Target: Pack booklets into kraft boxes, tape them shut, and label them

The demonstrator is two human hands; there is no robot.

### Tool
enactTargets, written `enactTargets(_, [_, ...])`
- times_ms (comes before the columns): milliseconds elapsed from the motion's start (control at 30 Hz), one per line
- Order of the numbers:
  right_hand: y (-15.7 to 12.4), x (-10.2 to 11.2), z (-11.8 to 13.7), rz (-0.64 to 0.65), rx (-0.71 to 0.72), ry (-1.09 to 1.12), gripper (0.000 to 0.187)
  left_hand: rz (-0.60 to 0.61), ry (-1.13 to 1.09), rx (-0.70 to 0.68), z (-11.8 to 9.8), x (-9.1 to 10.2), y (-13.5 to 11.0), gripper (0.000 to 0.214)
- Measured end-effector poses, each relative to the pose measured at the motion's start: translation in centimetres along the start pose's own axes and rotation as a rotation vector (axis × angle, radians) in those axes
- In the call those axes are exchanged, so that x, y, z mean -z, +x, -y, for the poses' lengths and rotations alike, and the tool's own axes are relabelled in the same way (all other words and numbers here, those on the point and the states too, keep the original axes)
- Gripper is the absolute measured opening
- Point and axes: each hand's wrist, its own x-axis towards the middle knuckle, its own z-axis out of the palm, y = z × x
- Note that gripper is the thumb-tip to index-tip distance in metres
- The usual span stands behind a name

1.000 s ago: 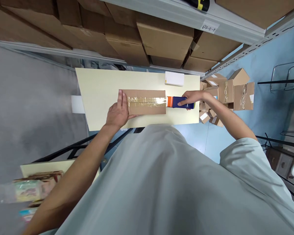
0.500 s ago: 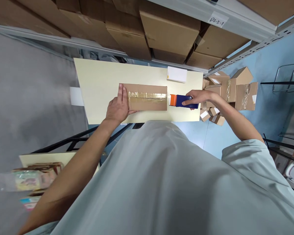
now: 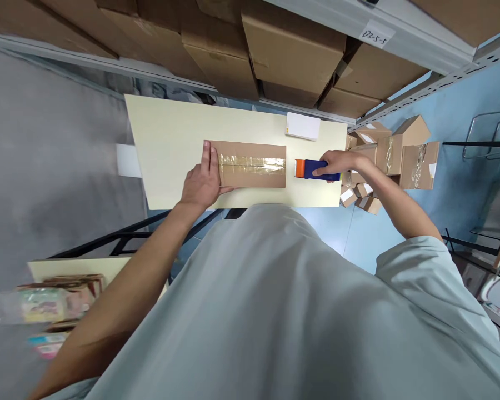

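Observation:
A flat brown cardboard box [image 3: 252, 164] lies on the pale yellow table [image 3: 170, 139], a strip of clear tape running along its top seam. My left hand [image 3: 202, 180] rests flat on the box's left end, fingers stretched out and together. My right hand [image 3: 337, 164] is closed around a blue tape dispenser with an orange head [image 3: 310, 168]. The dispenser sits just right of the box, a small gap apart from it.
A white pad [image 3: 302, 125] lies at the table's far right corner. Large cardboard boxes [image 3: 291, 50] fill the shelf behind. Several small taped boxes [image 3: 394, 155] lie on the blue floor to the right. Packaged goods [image 3: 45, 308] sit on a lower surface at left.
My right hand has drawn the tape dispenser rightward, off the box's right end, opening a gap. My left hand has stayed on the box's left end.

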Motion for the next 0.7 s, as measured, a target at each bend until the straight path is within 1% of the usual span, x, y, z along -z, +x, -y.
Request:
enactTargets(67, [1.0, -0.2, 1.2, -0.004, -0.046, -0.072, 0.044, 0.026, 0.042, -0.007, 0.1, 0.0, 0.0, 0.139])
enactTargets(133, [1.7, -0.4, 2.4, -0.012, -0.068, -0.114, 0.043, 0.036, 0.073, -0.007, 0.2, 0.0, 0.0, 0.140])
enactTargets(267, [2.2, -1.0, 4.7, -0.068, -0.092, -0.178, 0.039, 0.029, 0.098, -0.024, 0.4, -0.1, 0.3, 0.144])
enactTargets(333, [2.6, -1.8, 5.9, -0.161, -0.124, -0.245, 0.036, 0.015, 0.102, -0.039, 0.5, -0.3, 0.4, 0.143])
enactTargets(433, [3.6, -3.8, 7.4, -0.377, -0.238, -0.353, 0.034, -0.007, 0.090, -0.050, 0.9, -0.7, 0.4, 0.147])
enactTargets(467, [3.9, -4.6, 7.6, -0.411, -0.288, -0.362, 0.033, -0.016, 0.080, -0.055, 1.1, -0.9, 0.4, 0.149])
enactTargets(500, [4.0, -5.3, 7.8, -0.415, -0.334, -0.352, 0.031, -0.026, 0.071, -0.063, 1.2, -1.1, 0.4, 0.151])
enactTargets(600, [3.2, -6.9, 7.8, -0.407, -0.430, -0.273, 0.032, -0.056, 0.062, -0.097, 1.7, -1.6, 0.3, 0.153])
enactTargets(667, [1.5, -7.1, 7.8, -0.474, -0.457, -0.235, 0.038, -0.067, 0.074, -0.121, 2.0, -1.8, 0.3, 0.149])
enactTargets(700, [0.4, -6.9, 8.0, -0.532, -0.459, -0.227, 0.041, -0.069, 0.081, -0.134, 2.1, -1.9, 0.3, 0.145])
